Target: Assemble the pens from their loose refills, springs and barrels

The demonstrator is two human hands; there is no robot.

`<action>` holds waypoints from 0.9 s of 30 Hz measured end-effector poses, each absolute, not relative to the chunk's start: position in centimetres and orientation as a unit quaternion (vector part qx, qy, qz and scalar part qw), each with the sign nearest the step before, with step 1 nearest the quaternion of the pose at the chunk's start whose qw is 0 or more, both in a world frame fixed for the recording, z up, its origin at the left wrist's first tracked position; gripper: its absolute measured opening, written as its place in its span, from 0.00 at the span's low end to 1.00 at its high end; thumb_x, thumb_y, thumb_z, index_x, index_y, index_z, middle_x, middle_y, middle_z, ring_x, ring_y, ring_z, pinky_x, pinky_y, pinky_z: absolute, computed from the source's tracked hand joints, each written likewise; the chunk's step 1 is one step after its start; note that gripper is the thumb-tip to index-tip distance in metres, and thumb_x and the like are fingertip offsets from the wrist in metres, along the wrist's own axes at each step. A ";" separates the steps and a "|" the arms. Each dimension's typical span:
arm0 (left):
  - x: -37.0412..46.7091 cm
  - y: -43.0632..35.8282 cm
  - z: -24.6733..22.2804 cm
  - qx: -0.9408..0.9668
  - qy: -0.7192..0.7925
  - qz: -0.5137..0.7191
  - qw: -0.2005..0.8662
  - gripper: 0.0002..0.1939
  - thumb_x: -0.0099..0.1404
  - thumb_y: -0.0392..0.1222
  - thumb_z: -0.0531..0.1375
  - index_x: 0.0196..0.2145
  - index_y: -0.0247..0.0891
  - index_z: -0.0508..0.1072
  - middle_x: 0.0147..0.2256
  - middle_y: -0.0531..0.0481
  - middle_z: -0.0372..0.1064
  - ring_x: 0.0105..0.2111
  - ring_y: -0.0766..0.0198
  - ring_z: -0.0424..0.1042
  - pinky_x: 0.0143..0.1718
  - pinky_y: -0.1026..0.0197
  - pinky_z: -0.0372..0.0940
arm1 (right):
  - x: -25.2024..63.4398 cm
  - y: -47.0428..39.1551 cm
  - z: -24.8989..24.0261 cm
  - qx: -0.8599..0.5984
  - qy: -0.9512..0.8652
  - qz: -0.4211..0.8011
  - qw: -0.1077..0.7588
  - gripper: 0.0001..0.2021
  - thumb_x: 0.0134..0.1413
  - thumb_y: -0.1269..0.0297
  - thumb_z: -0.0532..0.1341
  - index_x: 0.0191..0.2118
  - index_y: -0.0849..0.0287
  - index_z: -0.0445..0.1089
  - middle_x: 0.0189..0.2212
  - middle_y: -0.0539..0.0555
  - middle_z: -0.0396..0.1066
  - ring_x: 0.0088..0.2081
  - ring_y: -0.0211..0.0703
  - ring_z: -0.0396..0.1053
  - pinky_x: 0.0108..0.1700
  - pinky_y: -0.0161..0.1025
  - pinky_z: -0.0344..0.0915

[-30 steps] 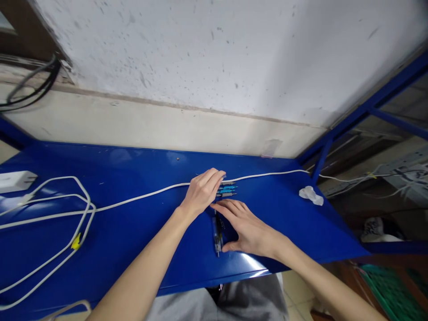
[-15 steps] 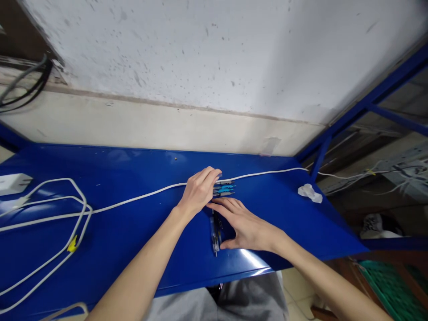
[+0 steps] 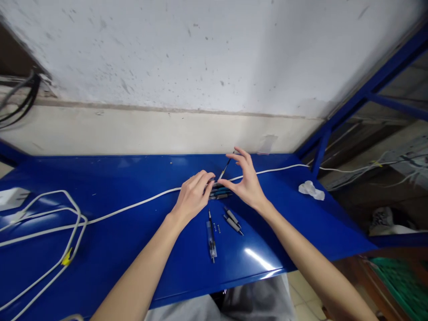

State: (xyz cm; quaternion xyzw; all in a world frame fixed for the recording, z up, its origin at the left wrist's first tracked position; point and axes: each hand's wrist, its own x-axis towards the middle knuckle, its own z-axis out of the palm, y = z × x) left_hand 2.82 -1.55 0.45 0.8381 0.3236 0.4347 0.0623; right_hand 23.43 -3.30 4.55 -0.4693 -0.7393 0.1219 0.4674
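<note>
Pen refill [image 3: 224,170] tilted in my right hand [image 3: 249,183], between thumb and fingers.
Nearest me on the blue table [image 3: 317,227] lie clear-and-dark pen parts [image 3: 210,238], then two grey pen pieces [image 3: 233,224] and tiny bits [image 3: 219,229] too small to make out; beyond, my left hand [image 3: 192,196] curls over one end of the row of pens [image 3: 220,194], whether gripping I cannot tell. The refill is by the row's far side, near the white cable [image 3: 277,170].
</note>
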 end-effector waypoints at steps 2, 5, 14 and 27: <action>2.8 -1.6 0.5 0.844 0.318 0.424 0.079 0.08 0.76 0.36 0.54 0.49 0.36 0.70 0.40 0.44 0.72 0.38 0.61 0.73 0.40 0.59 0.68 | 23.2 -2.9 3.2 -0.473 -0.729 0.122 0.479 0.28 0.53 0.49 0.72 0.57 0.49 0.68 0.68 0.61 0.54 0.65 0.58 0.61 0.66 0.60 0.61; 3.0 -1.7 0.6 0.853 0.304 0.415 0.093 0.07 0.75 0.35 0.55 0.48 0.35 0.71 0.39 0.45 0.72 0.36 0.62 0.73 0.39 0.60 0.68 | 23.4 -3.1 2.1 -0.475 -0.725 0.135 0.480 0.23 0.53 0.50 0.72 0.52 0.51 0.71 0.68 0.61 0.55 0.60 0.56 0.67 0.65 0.60 0.63; 3.2 -2.1 0.9 0.872 0.268 0.396 0.107 0.07 0.74 0.32 0.56 0.47 0.35 0.72 0.38 0.45 0.72 0.36 0.62 0.72 0.39 0.60 0.68 | 24.1 -3.1 0.9 -0.448 -0.740 0.139 0.482 0.21 0.54 0.51 0.72 0.50 0.52 0.73 0.68 0.61 0.54 0.58 0.54 0.67 0.62 0.57 0.66; 2.9 -2.1 0.7 0.855 0.302 0.409 0.101 0.06 0.74 0.38 0.58 0.44 0.35 0.74 0.36 0.47 0.73 0.34 0.64 0.72 0.37 0.62 0.66 | 24.4 -3.2 1.7 -0.481 -0.695 0.058 0.531 0.04 0.64 0.62 0.65 0.40 0.53 0.77 0.43 0.55 0.63 0.43 0.46 0.69 0.48 0.47 0.71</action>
